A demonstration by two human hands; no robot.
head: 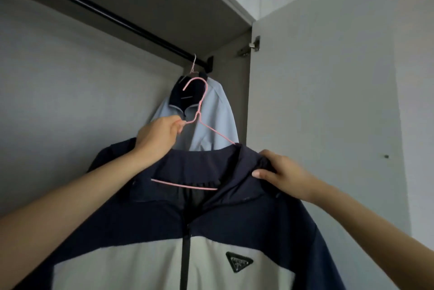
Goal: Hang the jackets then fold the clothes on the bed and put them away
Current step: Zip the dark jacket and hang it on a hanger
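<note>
Nothing here can actually be read. The one mark is a dark triangular badge (239,261) with a pale rim, on the white chest panel of the navy-and-white zip jacket (211,219), just beside the zip. Something pale sits inside the triangle, too blurred to tell as letters. A thin pale strip (187,97) inside the dark collar of the light-blue jacket (211,116) shows no legible writing.

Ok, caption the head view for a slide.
Left hand pinches the pink hanger, right hand grips the navy-and-white jacket below the wardrobe rail.
</note>
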